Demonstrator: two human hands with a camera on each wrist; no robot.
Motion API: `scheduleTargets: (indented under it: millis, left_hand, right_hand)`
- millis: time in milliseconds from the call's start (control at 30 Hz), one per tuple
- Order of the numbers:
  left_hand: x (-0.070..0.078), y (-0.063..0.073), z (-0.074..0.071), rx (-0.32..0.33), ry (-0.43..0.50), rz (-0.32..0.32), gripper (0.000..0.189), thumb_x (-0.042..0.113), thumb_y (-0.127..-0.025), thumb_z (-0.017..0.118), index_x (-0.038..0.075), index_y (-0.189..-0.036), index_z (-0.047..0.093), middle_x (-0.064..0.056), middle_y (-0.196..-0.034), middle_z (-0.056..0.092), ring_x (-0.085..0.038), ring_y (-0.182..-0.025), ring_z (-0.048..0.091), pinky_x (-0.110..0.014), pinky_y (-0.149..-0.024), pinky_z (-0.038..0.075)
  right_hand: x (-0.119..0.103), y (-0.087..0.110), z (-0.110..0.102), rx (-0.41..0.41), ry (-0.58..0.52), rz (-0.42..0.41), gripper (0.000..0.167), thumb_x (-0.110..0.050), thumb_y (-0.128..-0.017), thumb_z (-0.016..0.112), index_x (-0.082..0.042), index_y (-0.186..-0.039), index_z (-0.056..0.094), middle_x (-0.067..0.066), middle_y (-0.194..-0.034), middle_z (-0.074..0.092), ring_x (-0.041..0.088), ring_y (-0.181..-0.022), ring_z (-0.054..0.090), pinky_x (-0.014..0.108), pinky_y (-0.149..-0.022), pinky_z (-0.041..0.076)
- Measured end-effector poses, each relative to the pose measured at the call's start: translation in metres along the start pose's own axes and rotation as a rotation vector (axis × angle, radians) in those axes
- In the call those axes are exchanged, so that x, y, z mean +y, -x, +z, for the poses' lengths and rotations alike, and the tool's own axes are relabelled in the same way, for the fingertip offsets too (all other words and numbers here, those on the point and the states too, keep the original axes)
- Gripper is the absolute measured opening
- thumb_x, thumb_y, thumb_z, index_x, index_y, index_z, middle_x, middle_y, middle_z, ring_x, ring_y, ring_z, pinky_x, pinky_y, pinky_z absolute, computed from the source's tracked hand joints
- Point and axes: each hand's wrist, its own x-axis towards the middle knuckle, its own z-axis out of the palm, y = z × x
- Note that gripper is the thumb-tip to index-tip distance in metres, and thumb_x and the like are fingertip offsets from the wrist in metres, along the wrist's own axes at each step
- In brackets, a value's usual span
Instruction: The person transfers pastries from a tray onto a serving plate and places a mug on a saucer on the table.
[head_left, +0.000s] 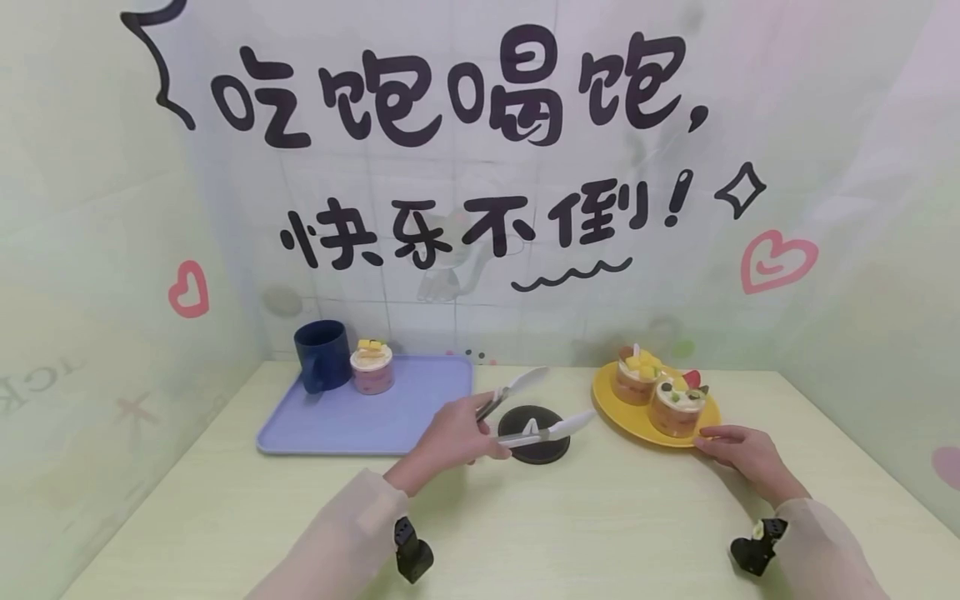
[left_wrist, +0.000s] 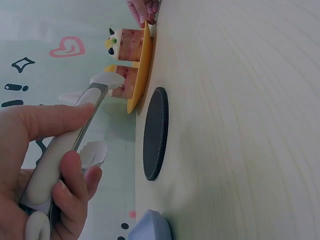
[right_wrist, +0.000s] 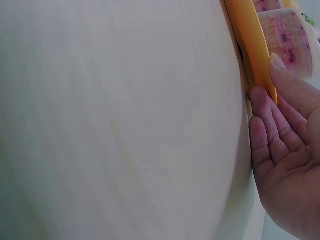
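Observation:
My left hand (head_left: 456, 433) grips a pair of tongs (left_wrist: 62, 147) with pale handles and white tips. The two arms of the tongs (head_left: 517, 437) are spread, with nothing between their tips, above a round black coaster (head_left: 543, 452). At the right, my right hand (head_left: 750, 458) pinches the near rim of a yellow plate (head_left: 611, 406), thumb on top and fingers beneath, as the right wrist view shows. Two dessert cups stand on that plate: one cup (head_left: 677, 412) with a strawberry and dark berries, and behind it another cup (head_left: 633, 387) with yellow fruit cubes.
On the left lies a lavender tray (head_left: 420, 425). A dark blue mug (head_left: 324, 358) and a third dessert cup (head_left: 372, 371) stand at its back left. A lettered backdrop (head_left: 487, 317) closes off the rear of the pale wooden table (head_left: 570, 533).

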Motion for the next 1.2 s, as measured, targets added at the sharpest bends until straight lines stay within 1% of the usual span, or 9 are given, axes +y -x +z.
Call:
scheduleTargets:
  millis: [100, 267, 467, 767, 867, 1033, 1200]
  left_hand:
    - [-0.002, 0.002, -0.004, 0.014, -0.003, 0.003, 0.087, 0.017, -0.061, 0.083, 0.006, -0.137, 0.041, -0.003, -0.073, 0.055, -0.012, -0.044, 0.051, -0.028, -0.041, 0.044]
    - [-0.006, 0.004, -0.009, 0.021, -0.014, -0.004, 0.088, 0.018, -0.062, 0.082, 0.004, -0.138, 0.04, -0.003, -0.073, 0.055, -0.011, -0.044, 0.05, -0.028, -0.041, 0.044]
    - [-0.012, 0.008, -0.014, 0.024, -0.02, -0.016, 0.088, 0.017, -0.063, 0.082, 0.003, -0.138, 0.039, -0.002, -0.071, 0.055, -0.011, -0.045, 0.049, -0.028, -0.041, 0.044]
    - [-0.018, 0.013, -0.021, 0.048, -0.016, -0.063, 0.086, 0.018, -0.063, 0.082, 0.006, -0.137, 0.041, -0.004, -0.07, 0.055, -0.013, -0.046, 0.05, -0.028, -0.042, 0.044]
    - [-0.021, 0.013, -0.023, 0.056, -0.019, -0.072, 0.086, 0.019, -0.063, 0.083, 0.007, -0.138, 0.041, -0.004, -0.071, 0.054, -0.013, -0.048, 0.05, -0.028, -0.042, 0.045]
    - [-0.024, 0.016, -0.027, 0.071, -0.041, -0.084, 0.086, 0.019, -0.062, 0.083, 0.008, -0.137, 0.043, -0.003, -0.072, 0.055, -0.014, -0.047, 0.051, -0.028, -0.043, 0.045]
    - [-0.025, 0.02, -0.033, 0.082, -0.058, -0.088, 0.084, 0.018, -0.062, 0.083, 0.007, -0.136, 0.044, -0.003, -0.071, 0.055, -0.014, -0.048, 0.051, -0.029, -0.043, 0.045]
  right_hand:
    - [0.0, 0.0, 0.0, -0.001, 0.002, -0.005, 0.062, -0.04, -0.082, 0.066, 0.008, -0.12, 0.054, 0.027, -0.121, 0.049, 0.023, -0.094, 0.053, 0.031, -0.077, 0.049]
    - [0.001, 0.0, 0.001, -0.004, -0.002, -0.012, 0.065, -0.042, -0.082, 0.066, 0.008, -0.121, 0.052, 0.025, -0.117, 0.053, 0.022, -0.09, 0.053, 0.028, -0.075, 0.049]
    - [0.0, 0.0, 0.0, -0.005, 0.0, -0.005, 0.064, -0.041, -0.082, 0.066, 0.008, -0.121, 0.053, 0.025, -0.117, 0.052, 0.023, -0.092, 0.053, 0.03, -0.075, 0.049]
    - [0.0, -0.002, -0.001, -0.019, -0.001, -0.014, 0.064, -0.042, -0.082, 0.066, 0.007, -0.121, 0.053, 0.023, -0.116, 0.054, 0.023, -0.091, 0.053, 0.029, -0.076, 0.048]
    - [-0.001, -0.001, -0.001, -0.021, -0.002, -0.014, 0.064, -0.041, -0.082, 0.066, 0.008, -0.121, 0.052, 0.025, -0.117, 0.053, 0.023, -0.092, 0.053, 0.031, -0.077, 0.049]
    - [0.0, -0.001, -0.001, -0.004, -0.006, -0.007, 0.062, -0.039, -0.082, 0.067, 0.008, -0.12, 0.054, 0.025, -0.119, 0.052, 0.018, -0.091, 0.055, 0.028, -0.075, 0.049]
    - [0.0, 0.0, -0.001, 0.0, -0.011, -0.015, 0.062, -0.038, -0.081, 0.068, 0.008, -0.119, 0.055, 0.025, -0.118, 0.053, 0.015, -0.089, 0.055, 0.026, -0.074, 0.05]
